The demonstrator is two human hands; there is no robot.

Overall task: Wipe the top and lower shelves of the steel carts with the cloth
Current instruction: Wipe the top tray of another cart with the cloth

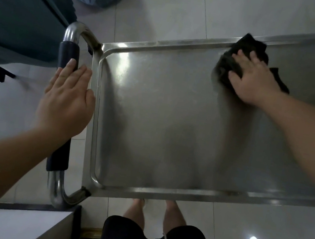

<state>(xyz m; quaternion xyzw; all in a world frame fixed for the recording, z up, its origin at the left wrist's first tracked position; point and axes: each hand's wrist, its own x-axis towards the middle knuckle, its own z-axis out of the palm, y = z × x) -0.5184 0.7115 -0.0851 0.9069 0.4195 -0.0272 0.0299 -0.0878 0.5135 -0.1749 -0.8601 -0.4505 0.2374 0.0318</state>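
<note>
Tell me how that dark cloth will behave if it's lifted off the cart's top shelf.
The cloth looks floppy: it lies crumpled under the right hand, corners sticking out unevenly, so it would probably droop. It seems light. On the smooth steel shelf it likely slides easily.

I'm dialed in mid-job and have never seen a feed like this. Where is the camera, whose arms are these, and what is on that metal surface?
There is one picture, taken from a camera worn on a person's head, looking down; their legs show at the bottom. No machine is here, only two bare hands. The metal surface is the top shelf of a steel cart. The right hand presses flat on a dark cloth near the shelf's far rim. The left hand rests with straight fingers on the cart's padded handle. Only the cloth lies on the shelf in view. Pale floor tiles surround the cart.
</note>
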